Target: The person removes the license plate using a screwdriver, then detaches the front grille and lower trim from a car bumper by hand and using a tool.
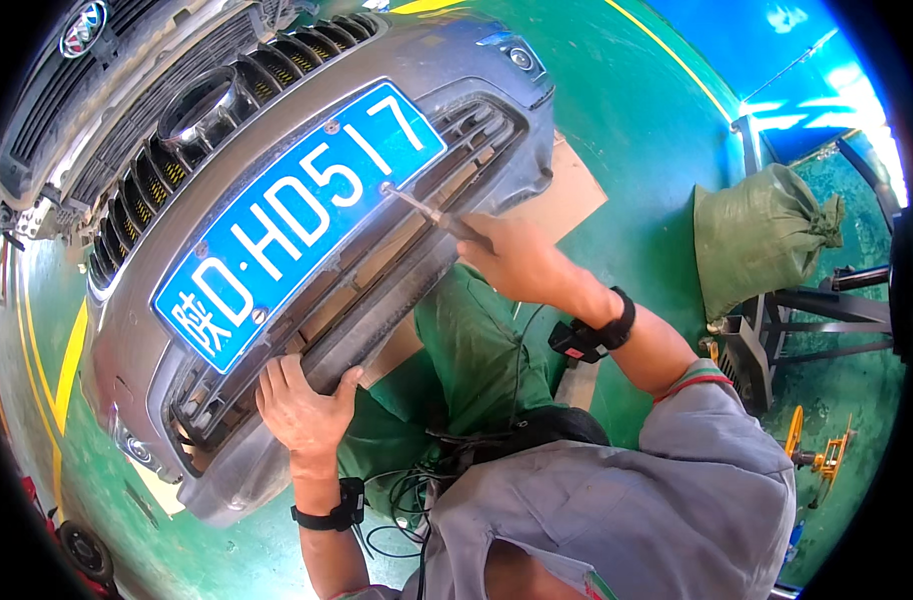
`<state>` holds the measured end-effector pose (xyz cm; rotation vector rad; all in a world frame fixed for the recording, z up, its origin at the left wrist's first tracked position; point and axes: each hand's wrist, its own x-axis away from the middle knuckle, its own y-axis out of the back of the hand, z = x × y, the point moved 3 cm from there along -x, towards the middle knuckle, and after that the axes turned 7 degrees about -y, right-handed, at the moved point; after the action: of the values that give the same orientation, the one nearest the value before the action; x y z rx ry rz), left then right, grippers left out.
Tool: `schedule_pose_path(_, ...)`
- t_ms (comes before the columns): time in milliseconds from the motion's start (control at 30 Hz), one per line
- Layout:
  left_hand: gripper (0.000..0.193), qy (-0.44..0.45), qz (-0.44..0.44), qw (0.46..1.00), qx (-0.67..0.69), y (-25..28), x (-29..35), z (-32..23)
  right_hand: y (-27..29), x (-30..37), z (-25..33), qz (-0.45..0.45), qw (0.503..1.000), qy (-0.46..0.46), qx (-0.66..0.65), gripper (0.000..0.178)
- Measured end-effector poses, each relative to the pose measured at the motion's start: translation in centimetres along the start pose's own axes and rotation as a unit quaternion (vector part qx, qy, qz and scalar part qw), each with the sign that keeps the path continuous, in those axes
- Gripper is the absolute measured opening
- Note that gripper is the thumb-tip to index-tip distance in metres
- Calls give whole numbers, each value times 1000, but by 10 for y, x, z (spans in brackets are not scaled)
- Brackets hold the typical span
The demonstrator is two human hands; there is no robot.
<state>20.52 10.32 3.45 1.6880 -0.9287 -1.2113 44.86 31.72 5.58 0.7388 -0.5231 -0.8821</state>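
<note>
A grey car bumper [457, 60] stands in front of me, tilted across the view, with a blue licence plate [307, 200] fixed on its face. My right hand [507, 258] is closed round the handle of a screwdriver [424, 207]. The screwdriver's tip meets a screw [387, 188] at the plate's lower edge, toward its right end. My left hand [307, 405] grips the bumper's lower lip, fingers over the edge and thumb apart from them. Other screws [259, 315] show on the plate.
Flattened cardboard [574, 190] lies under the bumper's right end. Another car front [37, 120] stands beyond at the left. On the right, a tied green sack [757, 240] rests by a dark metal frame [817, 330]. Cables [402, 500] hang by my lap.
</note>
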Motion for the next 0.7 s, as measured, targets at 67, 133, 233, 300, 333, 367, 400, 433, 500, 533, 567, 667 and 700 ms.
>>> schedule_pose_path(67, 70, -6, -7, 1000, 3, 0, -4, -3, -8, -6, -16, 15, 999, -4, -29, 30)
schedule_pose_path(133, 70, -8, -7, 1000, 3, -1, -4, -2, -35, 2, -39, 194, 871, -223, -393, 30)
schedule_pose_path(233, 71, -10, -16, 1000, 6, -1, -3, -1, -61, 15, -35, 229, 667, -240, -667, 31)
schedule_pose_path(300, 72, -2, -14, 1000, -5, 0, -3, 0, -74, 18, -36, 233, 652, -232, -684, 32)
schedule_pose_path(333, 72, -1, -15, 1000, -5, 0, -4, 0, -77, 17, -34, 236, 636, -223, -700, 32)
schedule_pose_path(367, 72, -4, -16, 1000, -3, 0, -4, 0, -78, 16, -33, 237, 637, -222, -699, 32)
schedule_pose_path(400, 72, -6, -16, 1000, -1, 0, -3, 0, -75, 15, -29, 187, 742, -225, -603, 34)
schedule_pose_path(433, 72, -5, -17, 1000, -2, -1, -2, 1, -71, 14, -28, 132, 831, -222, -493, 35)
schedule_pose_path(500, 73, -10, -22, 1000, 4, -2, -2, 1, -61, 9, -30, 17, 963, -117, -244, 38)
schedule_pose_path(533, 73, -12, -23, 1000, 5, -1, -2, 0, -53, 9, -25, -101, 994, -3, 30, 41)
schedule_pose_path(567, 72, -10, -21, 1000, 1, 0, -1, 0, -53, 9, -25, -103, 994, -4, 30, 41)
schedule_pose_path(667, 71, -10, -22, 1000, -3, -1, -2, -1, -60, 9, -24, -118, 990, -34, 71, 47)
schedule_pose_path(700, 71, -10, -24, 1000, -4, 0, -2, -1, -68, 8, -29, -68, 994, -67, -44, 45)
